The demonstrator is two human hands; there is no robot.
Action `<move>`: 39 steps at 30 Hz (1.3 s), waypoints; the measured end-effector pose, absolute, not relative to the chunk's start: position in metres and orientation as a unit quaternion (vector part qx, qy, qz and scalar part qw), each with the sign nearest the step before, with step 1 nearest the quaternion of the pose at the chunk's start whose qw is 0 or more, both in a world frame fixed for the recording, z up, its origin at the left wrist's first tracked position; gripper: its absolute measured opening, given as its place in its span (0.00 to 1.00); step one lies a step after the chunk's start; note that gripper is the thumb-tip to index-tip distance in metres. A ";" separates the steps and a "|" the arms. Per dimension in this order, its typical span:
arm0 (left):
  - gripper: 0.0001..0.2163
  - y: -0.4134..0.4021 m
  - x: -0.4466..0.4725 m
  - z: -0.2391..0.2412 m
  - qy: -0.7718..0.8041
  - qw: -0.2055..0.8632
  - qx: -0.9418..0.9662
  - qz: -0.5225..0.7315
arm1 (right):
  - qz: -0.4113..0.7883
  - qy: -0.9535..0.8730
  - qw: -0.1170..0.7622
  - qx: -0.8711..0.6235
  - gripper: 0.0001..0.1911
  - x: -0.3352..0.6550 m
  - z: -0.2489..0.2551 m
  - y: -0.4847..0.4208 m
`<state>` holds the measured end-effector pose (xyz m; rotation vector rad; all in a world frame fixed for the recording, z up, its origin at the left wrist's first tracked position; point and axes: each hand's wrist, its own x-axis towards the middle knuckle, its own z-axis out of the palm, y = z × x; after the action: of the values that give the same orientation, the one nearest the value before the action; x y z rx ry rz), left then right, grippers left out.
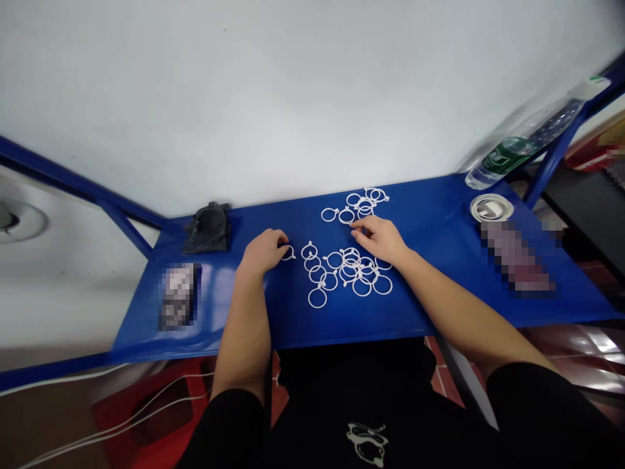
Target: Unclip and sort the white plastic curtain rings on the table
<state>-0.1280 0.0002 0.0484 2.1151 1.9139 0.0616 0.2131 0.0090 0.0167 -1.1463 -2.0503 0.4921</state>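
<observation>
My left hand (265, 251) is low over the blue table, its fingers bent round the edge of a white plastic ring (291, 256). That ring has a small tab and is partly hidden by the fingers. Further right, my right hand (379, 237) has its fingertips closed at the near edge of another white ring (346, 223), which belongs to a loose group at the back. Between my hands and nearer to me lies a larger spread of the same rings (362, 295), several of them overlapping. A row of rings (317, 307) runs down its left side.
The blue table (293, 326) meets a white wall (293, 98). A black plastic bag (208, 228) and a blurred-out item (178, 296) lie at left. On the right are a tilted water bottle (508, 156), a roll of tape (492, 195) and another blurred-out item (517, 257).
</observation>
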 end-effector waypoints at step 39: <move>0.07 -0.021 -0.026 0.028 0.335 0.046 0.844 0.417 | 0.256 -0.842 0.331 -0.340 0.12 0.206 0.033 -0.006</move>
<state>-0.0259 -0.0209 0.0283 2.5763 1.0230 1.2725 0.2055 -0.0060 0.0326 -0.8896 -2.2027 0.6688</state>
